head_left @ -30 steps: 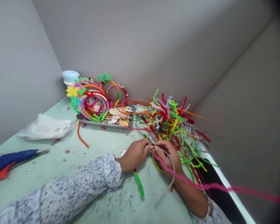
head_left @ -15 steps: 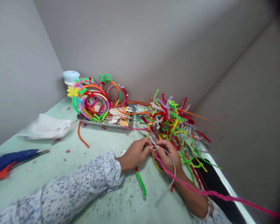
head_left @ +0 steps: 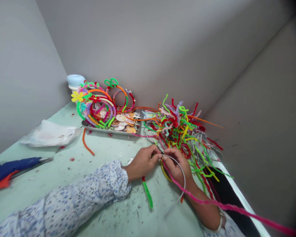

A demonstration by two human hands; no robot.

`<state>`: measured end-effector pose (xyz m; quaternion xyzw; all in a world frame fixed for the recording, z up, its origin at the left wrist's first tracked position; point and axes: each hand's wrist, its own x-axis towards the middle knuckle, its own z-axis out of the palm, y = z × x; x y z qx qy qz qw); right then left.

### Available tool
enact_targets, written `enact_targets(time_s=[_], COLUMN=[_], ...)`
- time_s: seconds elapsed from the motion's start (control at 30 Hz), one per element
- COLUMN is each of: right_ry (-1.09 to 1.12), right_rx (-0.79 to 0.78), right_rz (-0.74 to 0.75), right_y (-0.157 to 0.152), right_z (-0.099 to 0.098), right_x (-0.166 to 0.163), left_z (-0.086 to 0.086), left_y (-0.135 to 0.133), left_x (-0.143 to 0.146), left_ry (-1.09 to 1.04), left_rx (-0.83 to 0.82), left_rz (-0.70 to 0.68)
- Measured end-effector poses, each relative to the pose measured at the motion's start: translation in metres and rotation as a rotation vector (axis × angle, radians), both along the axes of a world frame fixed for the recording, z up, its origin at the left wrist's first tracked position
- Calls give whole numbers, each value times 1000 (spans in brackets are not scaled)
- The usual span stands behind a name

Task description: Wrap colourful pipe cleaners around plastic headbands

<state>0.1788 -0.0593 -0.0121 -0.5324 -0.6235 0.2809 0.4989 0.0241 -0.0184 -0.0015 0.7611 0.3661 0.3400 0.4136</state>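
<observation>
Pink pipe cleaner sagged lower, fuzzy, pinched by left hand, right hand

Left hand and right hand meet tip to tip; fingers of both pinched tight.

Left hand and right hand meet fingertip to fingertip, pinching a pink pipe cleaner against a grey headband. Pipe-cleaner pile lies just beyond; tray far left; glue gun near left.
</observation>
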Motion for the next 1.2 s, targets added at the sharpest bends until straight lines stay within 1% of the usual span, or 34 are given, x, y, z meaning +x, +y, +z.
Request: enact_targets(time_s=[0.2,0.33,0.47,0.53,0.7,0.83,1.07,1.2], right_ry=[49,75,56,32,-23,-68,-180,-272], right_rx=[-92,-116,-112,-102,-104,-85,-22,12], right_rz=[84,62,22,9,14,27,-4,-18], right_y=[1,4,5,5,5,6,5,6], right_z=[0,-2,-3,-3,-4,-3,-5,-6], right_x=[-1,0,0,0,1,1,2,3], left_z=[-2,-2,-3,-2,3,6,3,0], left_y=[2,0,-1,-1,0,0,1,3], left_x=[2,1,1,1,-1,-2,-1,-1], left_ry=[-143,-190,-210,-186,-45,-2,14,-8], left_rx=[-224,-254,-272,-252,-129,-69,-64,-94], left_rz=[-34,-69,-66,-42,5,28,29,19])
